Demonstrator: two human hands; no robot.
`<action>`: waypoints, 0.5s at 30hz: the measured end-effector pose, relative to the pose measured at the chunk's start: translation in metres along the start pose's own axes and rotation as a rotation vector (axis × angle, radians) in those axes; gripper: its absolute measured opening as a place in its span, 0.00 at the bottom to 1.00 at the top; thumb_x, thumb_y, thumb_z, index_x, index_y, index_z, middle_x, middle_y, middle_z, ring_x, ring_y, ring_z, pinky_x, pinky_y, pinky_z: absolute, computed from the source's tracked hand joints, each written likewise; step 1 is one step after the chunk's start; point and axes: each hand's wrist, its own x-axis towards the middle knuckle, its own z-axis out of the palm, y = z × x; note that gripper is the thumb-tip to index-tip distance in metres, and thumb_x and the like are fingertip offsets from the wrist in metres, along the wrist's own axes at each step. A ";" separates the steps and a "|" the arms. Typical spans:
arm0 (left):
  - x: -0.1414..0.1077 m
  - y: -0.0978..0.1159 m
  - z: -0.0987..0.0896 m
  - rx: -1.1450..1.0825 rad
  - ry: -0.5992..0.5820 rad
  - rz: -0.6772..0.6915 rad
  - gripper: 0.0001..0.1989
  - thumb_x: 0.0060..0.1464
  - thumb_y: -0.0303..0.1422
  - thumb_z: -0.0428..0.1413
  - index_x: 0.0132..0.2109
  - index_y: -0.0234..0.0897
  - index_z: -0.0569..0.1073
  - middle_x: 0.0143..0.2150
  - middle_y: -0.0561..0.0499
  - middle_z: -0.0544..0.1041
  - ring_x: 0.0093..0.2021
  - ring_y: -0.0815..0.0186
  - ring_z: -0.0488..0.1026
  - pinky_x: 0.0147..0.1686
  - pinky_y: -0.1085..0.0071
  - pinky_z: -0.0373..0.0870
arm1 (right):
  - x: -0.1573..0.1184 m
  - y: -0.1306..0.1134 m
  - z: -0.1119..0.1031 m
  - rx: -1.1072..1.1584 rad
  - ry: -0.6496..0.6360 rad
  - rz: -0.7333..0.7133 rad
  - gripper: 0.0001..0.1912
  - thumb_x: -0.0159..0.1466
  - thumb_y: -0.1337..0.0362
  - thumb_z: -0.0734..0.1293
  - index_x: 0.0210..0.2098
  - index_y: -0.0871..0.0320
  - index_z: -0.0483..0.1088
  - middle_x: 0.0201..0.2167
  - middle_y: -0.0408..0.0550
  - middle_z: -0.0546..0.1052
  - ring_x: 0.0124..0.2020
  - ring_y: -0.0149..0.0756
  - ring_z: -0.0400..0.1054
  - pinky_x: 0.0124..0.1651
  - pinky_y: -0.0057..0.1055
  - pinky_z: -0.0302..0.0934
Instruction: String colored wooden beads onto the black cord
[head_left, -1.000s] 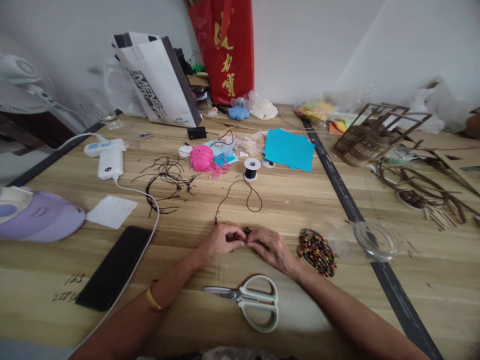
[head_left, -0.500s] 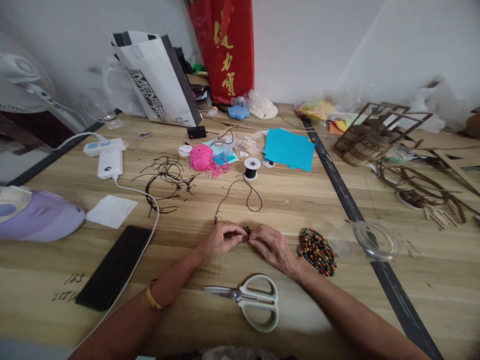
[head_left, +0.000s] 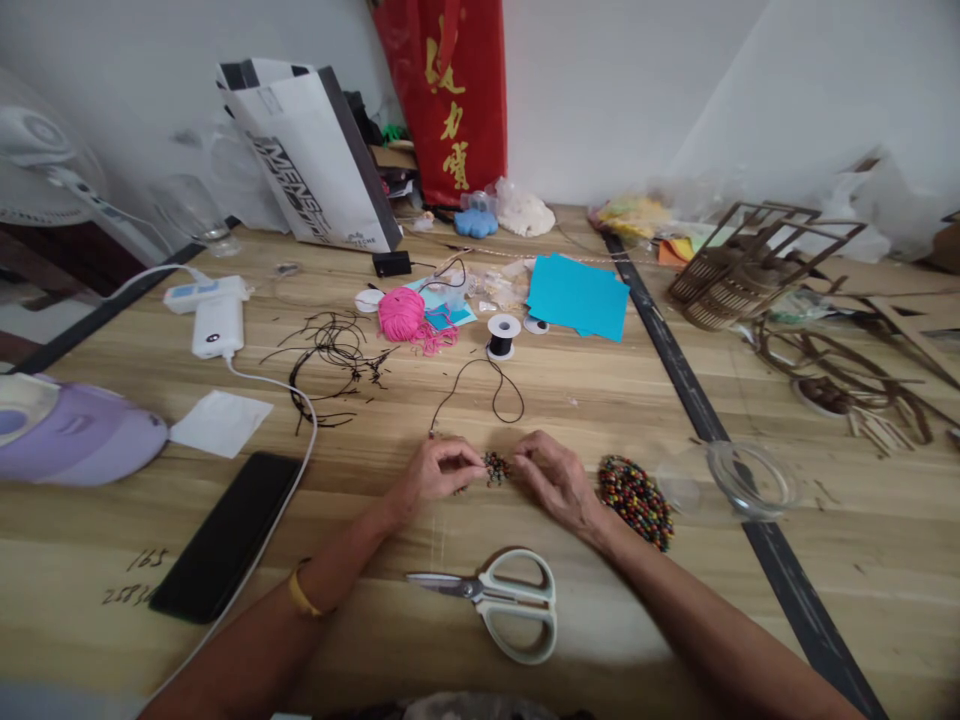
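My left hand pinches the black cord, its thumb and forefinger closed. The cord loops back over the table from behind that hand toward a white spool wound with black cord; a small bead or two seem to sit where it meets the hand. Between my hands lies a small cluster of coloured beads. At its right side my right hand has its fingertips drawn together; anything in them is too small to make out. Just beyond that wrist sits a larger heap of beads.
White-handled scissors lie in front of me, blades leftward. A black phone and white cable are on the left, near black cord scraps. Pink yarn, blue paper, a clear round container and a brown basket stand farther out.
My hands, which met over the small bead cluster, have drawn apart. The right has shifted slightly right and the left slightly left, leaving the beads between them uncovered.
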 end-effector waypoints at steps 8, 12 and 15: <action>0.003 -0.005 -0.008 0.029 0.019 0.083 0.06 0.49 0.30 0.58 0.29 0.31 0.76 0.27 0.49 0.74 0.29 0.70 0.69 0.30 0.75 0.66 | 0.005 0.001 -0.009 -0.371 -0.238 -0.032 0.05 0.66 0.69 0.60 0.34 0.58 0.67 0.31 0.49 0.72 0.34 0.36 0.66 0.37 0.30 0.60; 0.000 0.000 -0.005 0.062 -0.034 0.017 0.05 0.49 0.29 0.58 0.30 0.31 0.76 0.27 0.49 0.75 0.27 0.70 0.71 0.30 0.75 0.66 | 0.003 0.001 -0.008 -0.440 -0.279 -0.057 0.05 0.65 0.70 0.61 0.37 0.58 0.68 0.33 0.49 0.73 0.35 0.37 0.66 0.38 0.31 0.60; -0.003 0.004 0.001 0.137 -0.079 0.027 0.03 0.49 0.27 0.59 0.30 0.32 0.77 0.28 0.49 0.77 0.30 0.68 0.72 0.32 0.74 0.67 | 0.001 0.002 -0.006 -0.462 -0.292 -0.065 0.05 0.65 0.70 0.61 0.38 0.58 0.68 0.33 0.48 0.73 0.36 0.37 0.66 0.39 0.31 0.60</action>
